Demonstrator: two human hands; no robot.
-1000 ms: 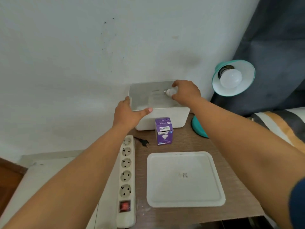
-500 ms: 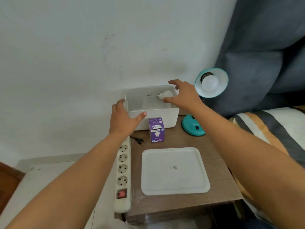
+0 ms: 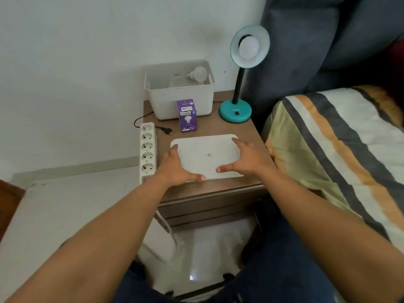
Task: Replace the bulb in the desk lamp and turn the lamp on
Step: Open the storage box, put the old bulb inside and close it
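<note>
My left hand (image 3: 175, 169) and right hand (image 3: 244, 162) grip nothing yet, fingers spread at either side of the white lid (image 3: 205, 156) lying on the surface (image 3: 220, 189), probably to close the bin (image 3: 181, 101) where a loose bulb (image 3: 198, 73) lies; the lamp (image 3: 236, 110) already carries a bulb, unlit, its plug (image 3: 168, 131) apparently lying unplugged.

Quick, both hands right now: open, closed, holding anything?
Left hand: open, fingers spread along the left edge of the white lid, no firm grip visible.
Right hand: open, spread over the lid's right edge, likewise not clearly gripping.
</note>
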